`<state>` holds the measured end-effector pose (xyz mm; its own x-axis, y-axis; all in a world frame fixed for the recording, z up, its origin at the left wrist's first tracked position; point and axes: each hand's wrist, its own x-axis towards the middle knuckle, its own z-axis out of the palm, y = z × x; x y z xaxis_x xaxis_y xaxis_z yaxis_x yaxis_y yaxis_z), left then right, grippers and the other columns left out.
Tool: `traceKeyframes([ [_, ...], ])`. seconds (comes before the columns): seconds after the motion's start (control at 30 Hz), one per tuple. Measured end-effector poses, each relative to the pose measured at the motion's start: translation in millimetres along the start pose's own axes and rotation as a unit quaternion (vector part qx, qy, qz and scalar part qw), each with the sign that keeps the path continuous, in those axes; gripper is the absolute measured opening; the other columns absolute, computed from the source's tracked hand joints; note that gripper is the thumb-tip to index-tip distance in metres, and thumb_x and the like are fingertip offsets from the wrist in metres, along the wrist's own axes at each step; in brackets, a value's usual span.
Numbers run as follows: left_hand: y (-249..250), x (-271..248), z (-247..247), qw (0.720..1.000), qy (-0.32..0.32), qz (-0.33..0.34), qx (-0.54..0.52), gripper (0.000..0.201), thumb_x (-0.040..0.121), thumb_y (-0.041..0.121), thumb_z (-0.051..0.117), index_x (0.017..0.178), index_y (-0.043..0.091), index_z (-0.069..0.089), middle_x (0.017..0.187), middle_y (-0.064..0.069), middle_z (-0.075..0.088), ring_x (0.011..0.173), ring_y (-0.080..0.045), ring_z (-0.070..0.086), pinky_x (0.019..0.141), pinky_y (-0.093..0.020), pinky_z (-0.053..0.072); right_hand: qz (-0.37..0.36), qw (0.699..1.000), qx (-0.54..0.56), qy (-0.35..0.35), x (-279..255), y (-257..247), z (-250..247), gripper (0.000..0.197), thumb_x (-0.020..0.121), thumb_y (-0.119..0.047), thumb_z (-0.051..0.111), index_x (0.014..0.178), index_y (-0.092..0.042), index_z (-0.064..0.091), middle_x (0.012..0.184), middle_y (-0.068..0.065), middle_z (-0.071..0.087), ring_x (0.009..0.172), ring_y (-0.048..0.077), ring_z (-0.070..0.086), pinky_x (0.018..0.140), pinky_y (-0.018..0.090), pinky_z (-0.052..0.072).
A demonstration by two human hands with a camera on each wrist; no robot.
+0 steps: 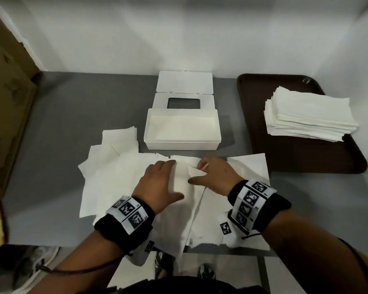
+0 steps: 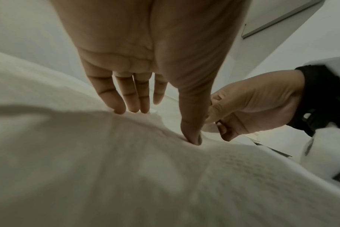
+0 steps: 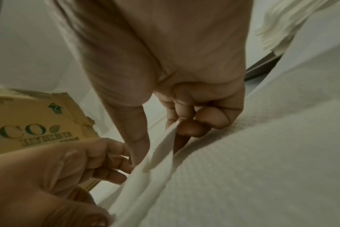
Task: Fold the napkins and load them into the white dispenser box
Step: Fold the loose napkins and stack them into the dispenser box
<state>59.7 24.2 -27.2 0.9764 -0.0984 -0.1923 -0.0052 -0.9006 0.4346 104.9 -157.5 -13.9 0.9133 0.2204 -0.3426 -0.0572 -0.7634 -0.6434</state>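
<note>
The left hand (image 1: pixel 159 183) lies flat with fingers straight, pressing down on the napkin (image 1: pixel 182 177) spread among loose napkins on the grey surface (image 1: pixel 57 128). The right hand (image 1: pixel 217 175) pinches a raised edge of that napkin, its grip curled round the fold just beside the left thumb. The white dispenser box (image 1: pixel 182 129) stands open just beyond the hands, and a stack of napkins (image 1: pixel 308 114) rests on the dark tray (image 1: pixel 302 158) to the right.

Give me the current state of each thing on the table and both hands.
Dispenser box: lid open, empty.
Napkin: partly folded, edge lifted.
Loose napkins: spread flat.
Napkin stack: piled on tray.
Left hand: flat, pressing napkin.
Right hand: fingers pinching the edge.
</note>
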Motion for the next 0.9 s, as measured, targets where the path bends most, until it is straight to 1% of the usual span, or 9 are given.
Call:
traceKeyframes([
  [0.1,-1,-1,1,1.0,0.008,-0.003,-0.015,0.098,0.068,0.047,0.077,0.147,0.022,0.024,0.138,0.0,0.042,0.126,-0.022,0.037,0.105,-0.035,0.037,-0.028,0.999,-0.01,-0.032,-1,-5,-2,0.02,0.079,-0.027,0.076,0.072,-0.017,0.059,0.068,-0.009,0.049,0.066,0.008,0.051,0.062,0.025,0.04],
  [0.17,0,-1,0,0.999,0.027,-0.004,-0.038,0.098,0.068,0.05,0.077,0.147,0.021,0.026,0.136,0.001,0.046,0.124,-0.022,0.04,0.104,-0.035,0.037,-0.066,0.996,-0.028,-0.049,-6,-9,-6,0.026,0.084,-0.024,0.07,0.063,-0.017,0.055,0.063,-0.006,0.049,0.063,0.01,0.047,0.057,0.024,0.032],
  [0.3,6,-4,-9,0.975,0.039,-0.002,-0.221,0.081,0.064,0.05,0.081,0.132,0.028,0.045,0.117,0.011,0.061,0.107,-0.009,0.056,0.093,-0.031,0.048,-0.124,0.992,-0.012,-0.024,-18,-14,-23,0.016,0.087,-0.026,0.066,0.098,-0.015,0.07,0.091,-0.009,0.066,0.087,0.008,0.06,0.078,0.026,0.043],
  [0.4,8,-6,-18,0.943,-0.018,-0.008,-0.331,0.062,0.066,0.045,0.082,0.119,0.031,0.054,0.111,0.013,0.067,0.102,-0.004,0.063,0.092,-0.033,0.051,-0.143,0.989,0.03,0.004,-27,-19,-46,0.008,0.088,-0.023,0.067,0.092,-0.016,0.069,0.078,-0.015,0.062,0.064,-0.005,0.057,0.066,0.022,0.045],
  [0.53,8,-5,-24,0.93,-0.056,0.005,-0.362,0.047,0.071,0.036,0.082,0.113,0.03,0.061,0.107,0.013,0.07,0.1,-0.006,0.066,0.093,-0.039,0.052,-0.141,0.981,0.113,0.071,-31,-19,-78,0.01,0.09,-0.018,0.066,0.091,-0.009,0.07,0.077,0.004,0.069,0.055,0.008,0.06,0.056,0.028,0.053],
  [0.6,8,-4,-26,0.925,-0.056,0.0,-0.377,0.046,0.072,0.031,0.082,0.113,0.028,0.061,0.106,0.012,0.071,0.098,-0.005,0.067,0.093,-0.038,0.052,-0.12,0.974,0.148,0.121,-30,-16,-90,0.01,0.09,-0.016,0.066,0.09,-0.007,0.068,0.078,0.009,0.068,0.054,0.008,0.062,0.051,0.023,0.052],
  [0.73,-1,5,-35,0.902,-0.027,-0.024,-0.43,0.045,0.07,0.025,0.082,0.11,0.022,0.062,0.096,-0.009,0.073,0.089,-0.031,0.07,0.084,-0.049,0.056,-0.061,0.943,0.284,0.163,-25,-5,-101,0.015,0.091,-0.009,0.063,0.099,0.003,0.065,0.088,0.013,0.067,0.058,0.004,0.065,0.05,0.015,0.05],
  [0.8,-6,14,-45,0.89,0.008,-0.023,-0.455,0.043,0.074,0.016,0.078,0.112,0.016,0.059,0.085,-0.022,0.067,0.076,-0.038,0.064,0.071,-0.042,0.057,-0.04,0.937,0.311,0.156,-20,2,-101,0.019,0.092,-0.011,0.063,0.102,0.006,0.064,0.095,0.016,0.07,0.067,0.012,0.069,0.054,0.019,0.052],
  [0.9,-13,34,-62,0.879,0.073,-0.032,-0.47,0.037,0.084,0.0,0.066,0.115,0.011,0.05,0.066,-0.005,0.051,0.061,-0.012,0.056,0.059,-0.027,0.054,-0.008,0.941,0.31,0.134,-7,8,-98,0.019,0.092,-0.012,0.062,0.101,0.005,0.063,0.096,0.017,0.07,0.066,0.019,0.064,0.059,0.028,0.05],
])
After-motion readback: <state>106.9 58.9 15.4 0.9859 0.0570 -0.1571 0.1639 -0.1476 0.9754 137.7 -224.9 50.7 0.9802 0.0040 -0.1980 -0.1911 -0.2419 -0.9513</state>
